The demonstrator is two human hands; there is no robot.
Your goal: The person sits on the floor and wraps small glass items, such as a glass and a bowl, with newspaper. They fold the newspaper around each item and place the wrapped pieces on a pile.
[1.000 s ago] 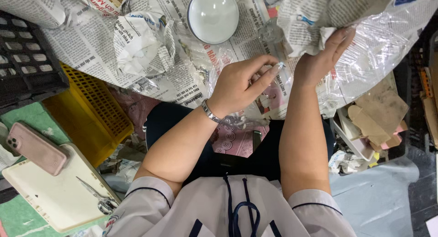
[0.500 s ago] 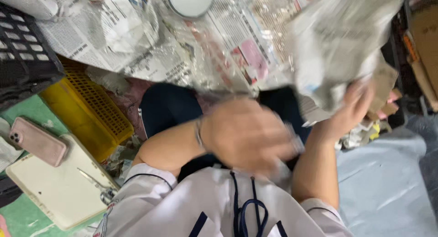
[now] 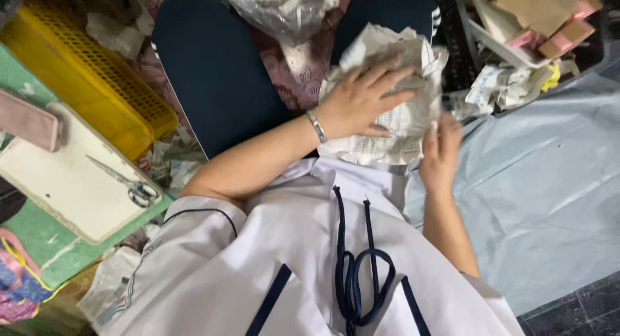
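A crumpled newspaper bundle (image 3: pixel 403 119) rests on my lap above my white top. My left hand (image 3: pixel 358 100), with a silver bracelet at the wrist, lies flat on top of the bundle with its fingers spread and pressing down. My right hand (image 3: pixel 440 152) grips the bundle's lower right edge. What the paper wraps is hidden. Crinkled clear plastic wrap (image 3: pixel 294 10) hangs from the top edge just above the bundle.
A yellow plastic crate (image 3: pixel 84 77) stands at the left. Below it a white board (image 3: pixel 64 181) carries scissors (image 3: pixel 126 184), with a pink phone case (image 3: pixel 29 119) beside them. Cardboard scraps and crumpled paper (image 3: pixel 523 45) pile at the top right. A grey-blue sheet (image 3: pixel 542 181) covers the floor at right.
My view has dropped from the newspaper-covered table to my lap. Both hands have come down from the table with a sheet of newspaper, which is now a bundle held against my lap.
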